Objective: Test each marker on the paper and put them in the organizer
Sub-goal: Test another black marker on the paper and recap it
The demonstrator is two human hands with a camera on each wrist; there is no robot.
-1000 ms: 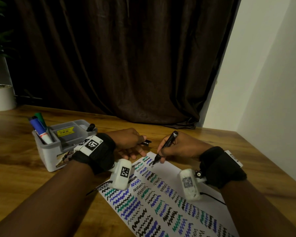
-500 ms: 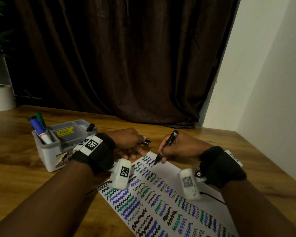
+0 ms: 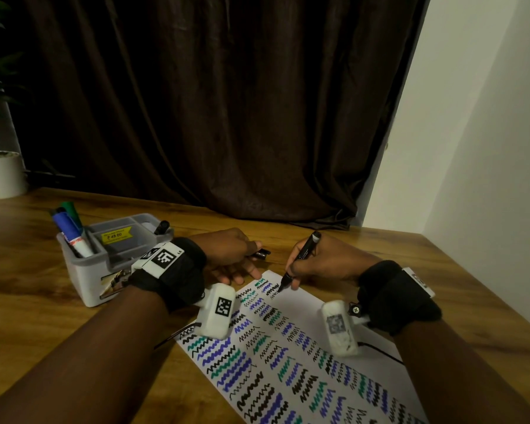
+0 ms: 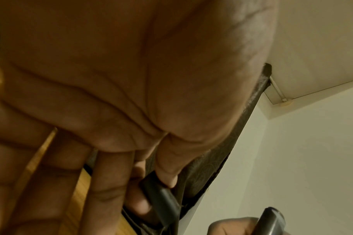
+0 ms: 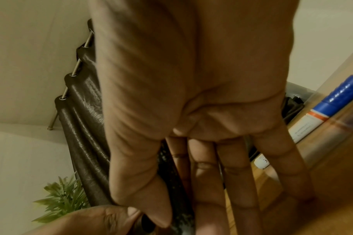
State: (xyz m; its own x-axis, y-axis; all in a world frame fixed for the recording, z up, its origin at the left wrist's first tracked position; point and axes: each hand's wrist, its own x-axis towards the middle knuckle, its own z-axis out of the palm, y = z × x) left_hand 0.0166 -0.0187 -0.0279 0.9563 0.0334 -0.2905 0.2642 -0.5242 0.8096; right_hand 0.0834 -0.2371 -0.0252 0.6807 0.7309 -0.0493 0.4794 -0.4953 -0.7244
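Note:
My right hand (image 3: 312, 267) grips an uncapped black marker (image 3: 302, 258) like a pen, its tip touching the far end of the white paper (image 3: 312, 304), which is covered with black, blue and green zigzag strokes. My left hand (image 3: 233, 255) rests at the paper's far left corner and pinches the marker's black cap (image 3: 261, 254) between thumb and forefinger; the left wrist view shows the cap (image 4: 161, 197) under the thumb. The grey organizer (image 3: 83, 280) stands to the left, with blue and green markers (image 3: 69, 229) upright in its left compartment and a black marker (image 3: 162, 227) at its far right corner.
The wooden table (image 3: 28, 301) reaches back to a dark brown curtain (image 3: 211, 102). A white wall (image 3: 471, 148) runs along the right side. A white plant pot (image 3: 0, 174) stands at the far left. A thin black cable (image 3: 380, 350) crosses the paper near my right wrist.
The marker tip has moved a little along the paper's far end, leaving a fresh black zigzag. My left hand has stayed put with the cap.

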